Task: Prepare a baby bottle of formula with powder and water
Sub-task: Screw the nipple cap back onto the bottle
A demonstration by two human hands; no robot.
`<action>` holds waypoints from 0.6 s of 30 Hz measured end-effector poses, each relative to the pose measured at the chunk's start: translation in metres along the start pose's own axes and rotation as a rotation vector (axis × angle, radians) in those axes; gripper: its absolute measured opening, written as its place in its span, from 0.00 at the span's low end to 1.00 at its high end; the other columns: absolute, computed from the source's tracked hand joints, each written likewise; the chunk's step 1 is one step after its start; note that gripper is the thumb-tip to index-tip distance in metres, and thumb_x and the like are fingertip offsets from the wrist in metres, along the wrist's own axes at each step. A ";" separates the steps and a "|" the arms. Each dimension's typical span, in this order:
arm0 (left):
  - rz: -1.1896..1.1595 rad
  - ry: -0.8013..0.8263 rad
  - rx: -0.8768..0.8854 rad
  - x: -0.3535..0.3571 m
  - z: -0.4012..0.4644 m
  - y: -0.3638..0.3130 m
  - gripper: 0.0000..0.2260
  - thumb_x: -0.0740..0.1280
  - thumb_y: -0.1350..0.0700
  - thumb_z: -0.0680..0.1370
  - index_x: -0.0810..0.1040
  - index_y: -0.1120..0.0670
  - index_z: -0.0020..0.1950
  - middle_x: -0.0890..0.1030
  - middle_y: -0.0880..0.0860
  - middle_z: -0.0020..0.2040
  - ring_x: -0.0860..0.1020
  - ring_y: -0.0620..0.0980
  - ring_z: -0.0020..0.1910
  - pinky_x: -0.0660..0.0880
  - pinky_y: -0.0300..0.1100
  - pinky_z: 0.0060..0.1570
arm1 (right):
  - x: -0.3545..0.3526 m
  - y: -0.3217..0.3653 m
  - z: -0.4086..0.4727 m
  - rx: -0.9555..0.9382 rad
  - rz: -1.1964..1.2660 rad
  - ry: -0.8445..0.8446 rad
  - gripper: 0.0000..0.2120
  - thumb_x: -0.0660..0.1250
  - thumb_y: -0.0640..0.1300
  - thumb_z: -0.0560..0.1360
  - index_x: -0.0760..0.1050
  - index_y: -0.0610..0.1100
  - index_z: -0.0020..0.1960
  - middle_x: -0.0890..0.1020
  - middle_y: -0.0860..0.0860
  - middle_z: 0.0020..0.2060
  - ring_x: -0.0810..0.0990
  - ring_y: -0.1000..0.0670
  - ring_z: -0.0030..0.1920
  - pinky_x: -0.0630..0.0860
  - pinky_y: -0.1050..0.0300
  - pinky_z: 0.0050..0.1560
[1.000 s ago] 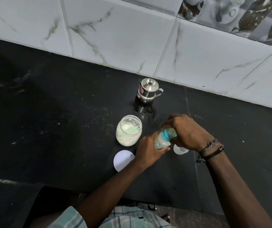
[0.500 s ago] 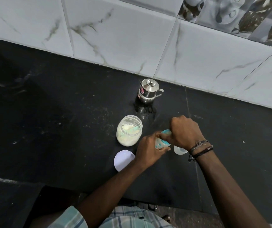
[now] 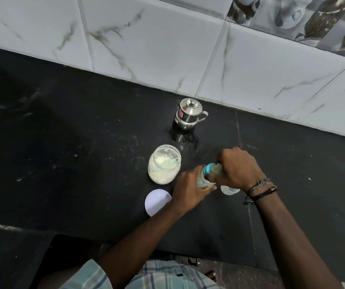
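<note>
I'm at the cap step, as I read it: bottle (image 3: pixel 203 180) held tilted over the table (image 3: pixel 84 142), just right of the jar (image 3: pixel 164 164). Left hand (image 3: pixel 190 190) wraps the bottle body, fingers curled round it. Right hand (image 3: pixel 238 170) closes over the top, fingers curled on the teal collar (image 3: pixel 209 168) and the teat end, which is mostly hidden under the hand. I can't tell if the threads are seated or which way the collar is turning.

To do it well, my call:
- left hand keeps the body fixed, right hand does all the turning
- bring the bottle upright before the last turns, tilt risks a leak at the collar if there's liquid inside; contents too hidden to confirm
- start the collar square, cross-threading is the likely fault
- grip the collar ring, not the soft teat, so the teat doesn't twist or collapse
- snug, not forced

Around the jar: it stands open with powder and a teal scoop (image 3: pixel 24 161)... correction, scoop (image 3: pixel 170 161) lying inside. White lid (image 3: pixel 157 202) lies flat just in front of the jar, near the left wrist. Steel pot (image 3: pixel 188 113), lidded, sits behind the jar toward the wall. Clear cap (image 3: pixel 230 189) rests on the table right of the jar, just under the right wrist, close to the bottle. Watch the wrist doesn't knock it.

Jar needs relidding, not yet done.
</note>
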State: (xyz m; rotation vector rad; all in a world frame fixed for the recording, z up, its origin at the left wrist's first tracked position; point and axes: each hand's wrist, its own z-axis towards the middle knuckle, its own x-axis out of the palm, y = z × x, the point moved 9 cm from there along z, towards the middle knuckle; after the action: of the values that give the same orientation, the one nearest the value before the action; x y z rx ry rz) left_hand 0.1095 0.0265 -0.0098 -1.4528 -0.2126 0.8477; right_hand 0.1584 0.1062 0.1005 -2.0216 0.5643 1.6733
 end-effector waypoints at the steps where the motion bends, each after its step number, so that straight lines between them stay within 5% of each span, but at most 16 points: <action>1: -0.002 -0.006 -0.006 0.000 0.000 0.001 0.27 0.80 0.50 0.68 0.79 0.53 0.64 0.85 0.50 0.55 0.83 0.48 0.53 0.79 0.46 0.54 | 0.000 -0.003 0.000 0.043 -0.026 -0.033 0.26 0.70 0.66 0.67 0.73 0.43 0.37 0.80 0.46 0.39 0.75 0.44 0.35 0.68 0.55 0.34; 4: 0.003 -0.029 -0.005 -0.002 -0.001 0.001 0.26 0.80 0.49 0.67 0.79 0.52 0.63 0.85 0.49 0.54 0.83 0.47 0.52 0.79 0.43 0.53 | 0.003 -0.010 -0.002 0.110 -0.086 -0.056 0.34 0.60 0.77 0.65 0.61 0.46 0.29 0.70 0.51 0.28 0.71 0.48 0.30 0.65 0.57 0.31; 7: -0.003 -0.008 0.002 -0.001 0.000 0.001 0.27 0.80 0.49 0.68 0.78 0.52 0.65 0.85 0.49 0.55 0.83 0.47 0.53 0.79 0.42 0.54 | 0.010 -0.018 -0.004 0.083 -0.015 0.040 0.33 0.62 0.79 0.62 0.69 0.46 0.35 0.74 0.52 0.31 0.75 0.48 0.32 0.71 0.55 0.32; 10: 0.007 0.000 -0.005 -0.001 -0.001 0.001 0.28 0.80 0.49 0.68 0.78 0.54 0.66 0.85 0.51 0.56 0.83 0.50 0.54 0.79 0.46 0.55 | 0.015 -0.006 -0.007 -0.061 0.095 0.136 0.26 0.74 0.62 0.66 0.76 0.49 0.58 0.83 0.50 0.51 0.82 0.45 0.50 0.80 0.49 0.48; 12: 0.013 -0.008 0.000 -0.002 -0.001 0.000 0.28 0.80 0.50 0.68 0.78 0.55 0.65 0.85 0.52 0.56 0.83 0.51 0.54 0.79 0.47 0.55 | 0.015 0.000 -0.007 -0.084 0.089 0.100 0.24 0.75 0.55 0.68 0.75 0.50 0.62 0.83 0.49 0.54 0.82 0.45 0.53 0.78 0.53 0.48; 15: 0.008 0.005 -0.012 -0.001 0.000 -0.001 0.28 0.80 0.51 0.68 0.78 0.54 0.66 0.85 0.52 0.56 0.83 0.50 0.54 0.79 0.48 0.55 | 0.012 -0.006 -0.003 0.007 0.058 -0.017 0.22 0.73 0.62 0.66 0.78 0.45 0.48 0.82 0.47 0.44 0.82 0.43 0.44 0.76 0.54 0.39; 18: -0.003 -0.010 -0.024 -0.001 -0.001 0.000 0.28 0.80 0.51 0.68 0.78 0.53 0.66 0.85 0.50 0.55 0.83 0.49 0.54 0.79 0.46 0.55 | 0.010 -0.014 -0.003 0.122 -0.017 -0.092 0.32 0.68 0.74 0.64 0.65 0.45 0.30 0.70 0.51 0.29 0.75 0.45 0.32 0.66 0.57 0.31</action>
State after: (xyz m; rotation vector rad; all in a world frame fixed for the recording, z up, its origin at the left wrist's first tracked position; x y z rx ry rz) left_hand 0.1090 0.0253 -0.0096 -1.4706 -0.2327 0.8530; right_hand 0.1705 0.1155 0.0926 -1.8488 0.5997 1.6708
